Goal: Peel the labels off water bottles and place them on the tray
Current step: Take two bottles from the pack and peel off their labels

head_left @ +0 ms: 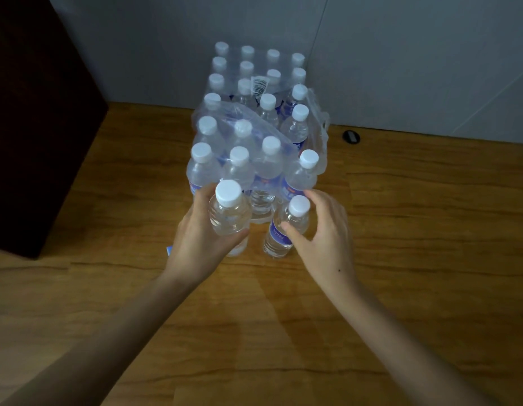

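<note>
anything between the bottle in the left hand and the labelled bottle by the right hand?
Head view: only bare wooden floor between the held bottle and the labelled bottle; nothing else there.

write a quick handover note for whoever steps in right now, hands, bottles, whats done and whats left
Left hand: grips a bare bottle that shows no label, held above the wooden floor.
Right hand: open, fingers around but not clearly gripping a labelled bottle standing on the floor.
Opened shrink-wrapped pack stands just behind, most bottles with blue labels.
A blue scrap peeks out by the left wrist, possibly a peeled label.
No tray in view.
Done: apparently one bottle peeled.
Left: peel the rest and find the tray.
</note>
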